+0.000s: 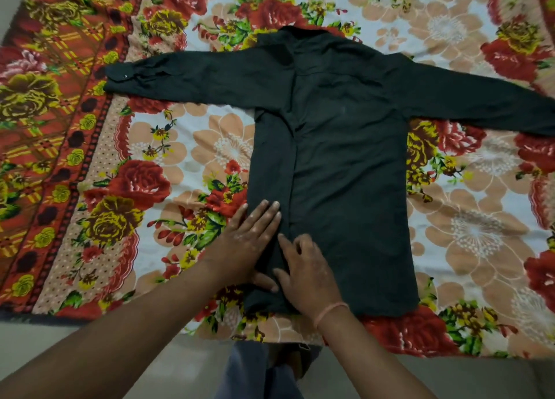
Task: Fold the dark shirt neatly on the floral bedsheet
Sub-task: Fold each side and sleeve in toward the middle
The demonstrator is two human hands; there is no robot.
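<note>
Head view: the dark shirt (345, 158) lies flat in the middle of the floral bedsheet (168, 146), collar away from the person and both sleeves spread out sideways. The left hand (249, 242) presses the shirt's lower left panel with straight, closed fingers. Just beside it, the right hand (306, 272), with a thread bracelet (330, 311) on its wrist, rests on the front opening with bent fingers. Whether they pinch cloth cannot be told.

One head-worn view looks steeply down, close over the bedsheet (186, 134) (wide-angle).
</note>
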